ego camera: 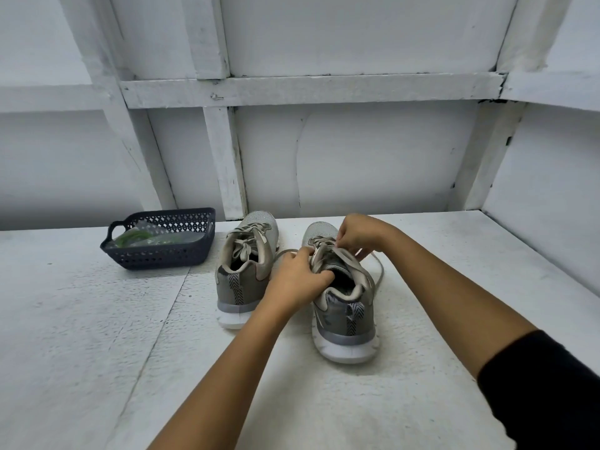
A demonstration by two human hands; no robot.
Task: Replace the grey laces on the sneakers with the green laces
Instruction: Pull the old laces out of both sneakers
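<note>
Two grey sneakers stand side by side, heels toward me, on a white table (97,319). The left sneaker (245,271) still has its grey lace tied. My left hand (298,277) grips the tongue and collar of the right sneaker (344,306). Over its eyelets, my right hand (360,233) pinches the grey lace (378,264), whose loose end loops onto the table on the right. The green laces (133,238) lie in clear packaging inside a dark basket (162,254) at the left.
White panelled walls with wooden battens (224,164) close in the table at the back and on the right. The basket stands left of the left sneaker.
</note>
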